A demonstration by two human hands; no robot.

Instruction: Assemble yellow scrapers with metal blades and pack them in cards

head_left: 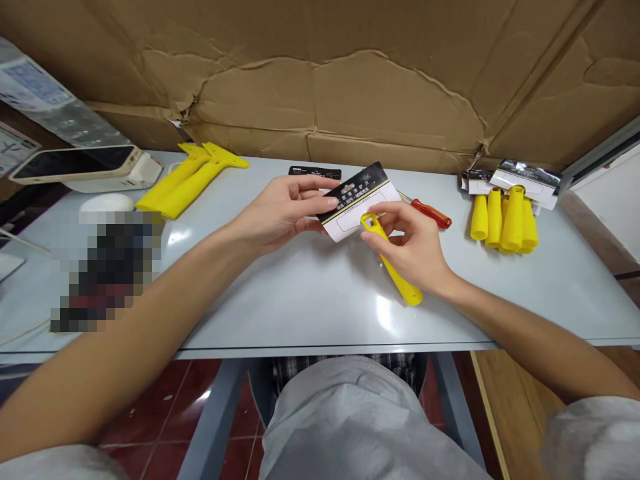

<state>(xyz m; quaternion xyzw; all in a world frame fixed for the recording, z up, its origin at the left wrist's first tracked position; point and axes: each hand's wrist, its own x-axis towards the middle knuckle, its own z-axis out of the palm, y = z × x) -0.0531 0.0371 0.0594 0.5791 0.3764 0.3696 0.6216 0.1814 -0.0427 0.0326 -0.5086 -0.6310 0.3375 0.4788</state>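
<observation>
My left hand point(285, 210) pinches a black-and-white packaging card point(363, 200) by its left edge, tilted above the table. In my right hand point(413, 247) is a yellow scraper point(400, 279), gripped near its upper end, which meets the lower right of the card. Its wider end slants down toward the table's front. Whether the scraper and card are joined cannot be made out. Just behind my right hand lies a screwdriver with a red handle point(434, 213). Another black card point(315, 173) rests on the table behind my left hand.
Several carded yellow scrapers point(513, 220) are grouped at the right. Two yellow scrapers point(200, 175) lie at the back left, near a phone point(75, 165) on a white box and a white rounded object point(107, 203). Cardboard point(310, 100) stands behind the table point(280, 313). A pixelated patch covers the left.
</observation>
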